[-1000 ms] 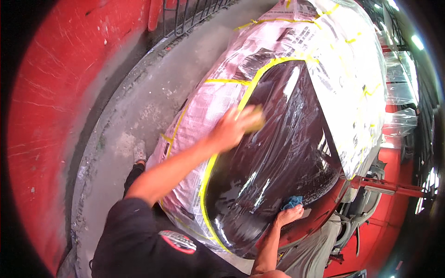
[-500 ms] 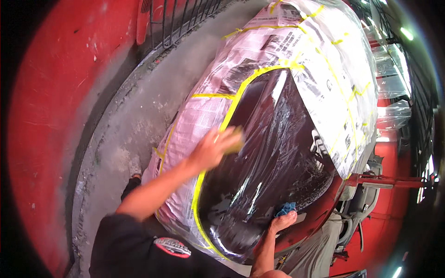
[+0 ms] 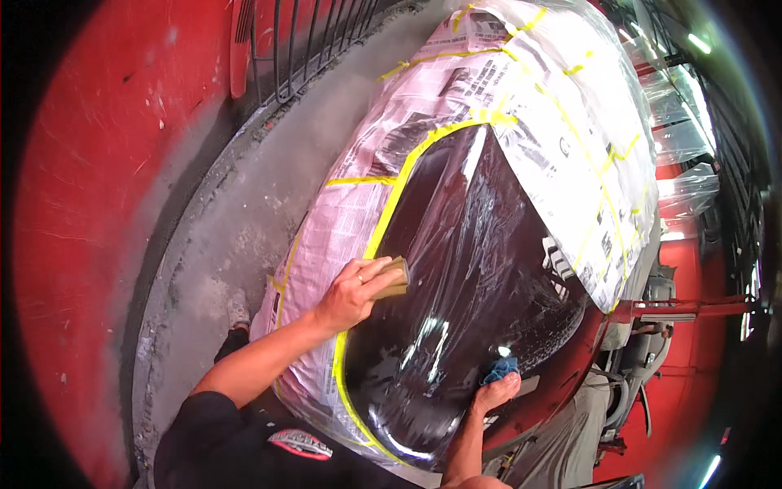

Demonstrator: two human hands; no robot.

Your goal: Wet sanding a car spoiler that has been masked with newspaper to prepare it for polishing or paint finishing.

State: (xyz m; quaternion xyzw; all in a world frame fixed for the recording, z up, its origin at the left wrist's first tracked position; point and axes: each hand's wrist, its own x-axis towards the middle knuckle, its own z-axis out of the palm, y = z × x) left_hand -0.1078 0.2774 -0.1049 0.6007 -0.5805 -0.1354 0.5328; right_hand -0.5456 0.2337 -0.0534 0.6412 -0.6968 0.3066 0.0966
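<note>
A glossy black car panel [image 3: 489,273] lies before me, wet and streaked with whitish residue. My left hand [image 3: 346,300] is closed round a yellow-brown block [image 3: 394,279], probably a sanding block, with a darker grey side. It is at the panel's left part, close to the yellow masking tape [image 3: 377,236] that follows the edge. Lower right, my right hand [image 3: 498,393] grips a crumpled blue cloth [image 3: 498,372] against the panel. Its fingers are partly hidden by the cloth. Printed newspaper [image 3: 346,224] under clear plastic film covers the bodywork around the panel.
At left run a grey concrete floor [image 3: 216,244] and a red wall [image 3: 90,204], with a black metal grille [image 3: 305,41] at the top. To the right stand a red bar [image 3: 684,308], car parts [image 3: 652,342] and a grey draped sheet [image 3: 562,444].
My left hand, blurred before, has come nearer to me with the block and now shows sharply. The right hand with the blue cloth has hardly moved. The whole view has shifted slightly.
</note>
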